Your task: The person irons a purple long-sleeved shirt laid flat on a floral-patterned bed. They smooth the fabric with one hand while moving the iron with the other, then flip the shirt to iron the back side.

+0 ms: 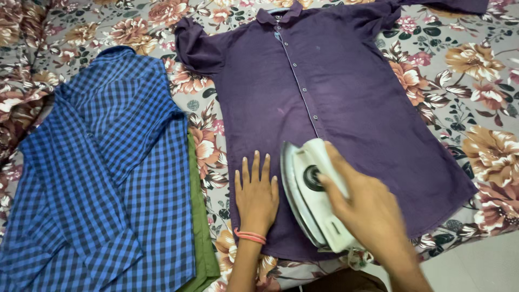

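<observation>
A dark purple button-up shirt (335, 92) lies spread flat, front up, on a floral bedsheet (476, 70). My left hand (256, 194) rests flat on the shirt's lower hem, fingers together and pointing away from me, with an orange band at the wrist. My right hand (367, 208) grips a white electric iron (309, 189), which stands tilted on the lower front of the shirt, right beside my left hand. Its soleplate edge faces the left hand.
A blue checked shirt (102, 178) lies folded at the left, on top of a green cloth (201, 227) whose edge shows beside it. The sheet's edge and a pale floor (476, 265) show at the bottom right.
</observation>
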